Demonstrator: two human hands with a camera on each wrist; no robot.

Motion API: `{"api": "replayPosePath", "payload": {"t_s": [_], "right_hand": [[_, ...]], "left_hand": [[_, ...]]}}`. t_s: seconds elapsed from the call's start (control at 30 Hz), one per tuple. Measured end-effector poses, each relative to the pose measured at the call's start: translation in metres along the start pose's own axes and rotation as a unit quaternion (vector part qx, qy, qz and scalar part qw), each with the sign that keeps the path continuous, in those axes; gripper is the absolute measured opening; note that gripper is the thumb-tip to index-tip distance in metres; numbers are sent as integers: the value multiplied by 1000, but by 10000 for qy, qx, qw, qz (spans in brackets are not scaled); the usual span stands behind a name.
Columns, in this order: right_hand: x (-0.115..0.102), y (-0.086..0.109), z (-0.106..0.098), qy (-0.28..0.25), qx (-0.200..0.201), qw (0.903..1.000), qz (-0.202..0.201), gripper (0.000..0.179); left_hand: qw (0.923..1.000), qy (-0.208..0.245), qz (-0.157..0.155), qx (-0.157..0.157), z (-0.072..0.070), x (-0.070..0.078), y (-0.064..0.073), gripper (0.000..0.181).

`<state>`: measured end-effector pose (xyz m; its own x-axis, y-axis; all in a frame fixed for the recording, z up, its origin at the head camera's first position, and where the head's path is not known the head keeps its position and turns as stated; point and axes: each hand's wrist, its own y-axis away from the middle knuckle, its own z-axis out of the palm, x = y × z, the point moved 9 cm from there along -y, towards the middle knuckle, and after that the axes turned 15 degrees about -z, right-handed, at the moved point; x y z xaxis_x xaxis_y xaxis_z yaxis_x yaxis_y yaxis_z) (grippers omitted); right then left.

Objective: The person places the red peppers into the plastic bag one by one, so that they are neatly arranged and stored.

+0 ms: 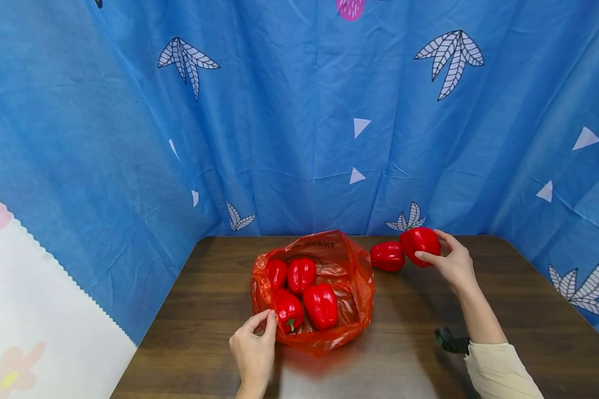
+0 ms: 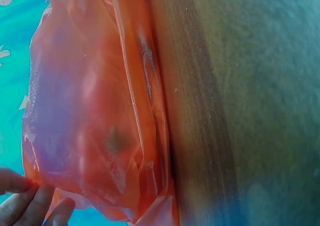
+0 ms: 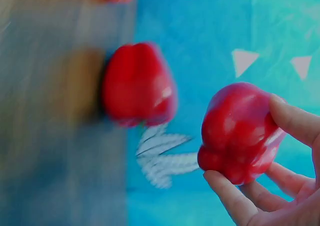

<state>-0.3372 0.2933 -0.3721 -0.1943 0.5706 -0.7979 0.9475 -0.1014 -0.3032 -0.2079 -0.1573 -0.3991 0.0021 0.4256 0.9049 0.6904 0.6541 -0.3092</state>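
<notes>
Four red peppers [image 1: 301, 275] in a red bag [image 1: 363, 288], rim pinched by left hand [image 1: 256, 344]; fifth pepper [image 1: 420, 245] held by right hand [image 1: 456, 265], above the counter [image 1: 396, 332]. Apparently bagging; next calls for carrying it bagward

Blue curtain [image 1: 289, 122] behind wooden table [image 1: 194, 316]

- From above the near side, the bench [image 1: 204, 310] and far curtain [image 1: 289, 111] are viewed forward and down by the head camera.
- From the left wrist, the bag [image 2: 60, 121] is faced close up, the view rolled sideways.
- From the right wrist, the held pepper [image 3: 240, 131] is faced closely, also sideways.
- Bag and pepper, respectively, are shared with the head view.
</notes>
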Motion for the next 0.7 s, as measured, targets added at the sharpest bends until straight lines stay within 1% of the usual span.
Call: {"api": "replayPosePath", "payload": {"t_s": [0.27, 0.37, 0.53, 0.6, 0.7], "right_hand": [[-72, 5, 10, 18, 218, 9969, -759, 85], [-96, 7, 19, -156, 220, 9940, -1062, 84], [-130, 7, 41, -651, 185, 9861, -1515, 80], [-139, 7, 53, -820, 133, 9826, -1659, 78], [-148, 7, 74, -995, -67, 9791, -1771, 78]], "left_hand": [[10000, 17, -21, -5, 0, -1, -1, 6], [10000, 43, -50, -21, 0, -1, -1, 6], [10000, 5, -57, -22, 0, -1, -1, 6], [10000, -10, -43, -13, 0, -1, -1, 6], [10000, 5, 40, 27, 0, 0, 0, 6]]}}
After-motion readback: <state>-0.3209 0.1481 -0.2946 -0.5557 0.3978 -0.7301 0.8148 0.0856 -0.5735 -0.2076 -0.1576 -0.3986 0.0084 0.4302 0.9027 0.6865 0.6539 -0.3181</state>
